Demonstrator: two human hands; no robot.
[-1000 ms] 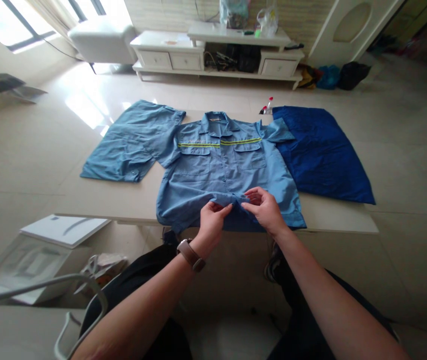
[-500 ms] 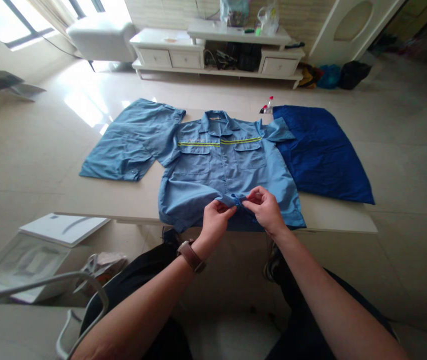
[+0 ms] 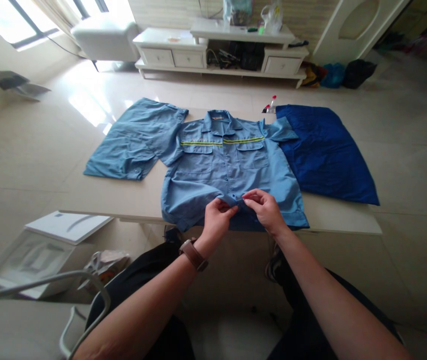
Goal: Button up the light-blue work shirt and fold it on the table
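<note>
A light blue work shirt [image 3: 228, 170] with a yellow reflective stripe lies face up on the pale table [image 3: 123, 200], collar away from me. My left hand [image 3: 217, 220], with a brown watch on its wrist, pinches the left side of the shirt's front placket near the hem. My right hand [image 3: 266, 210] pinches the right side of the placket, thumb and fingers closed on the cloth. The two hands almost touch at the shirt's lower middle.
A second light blue garment [image 3: 134, 142] lies to the shirt's left, a dark blue one [image 3: 322, 150] to its right. A small bottle [image 3: 272, 102] stands at the table's far edge. A white box [image 3: 40, 255] and chair frame [image 3: 85, 300] are at lower left.
Both hands have drawn closer together on the placket near the hem. The view has shifted slightly; the garments lie as before.
</note>
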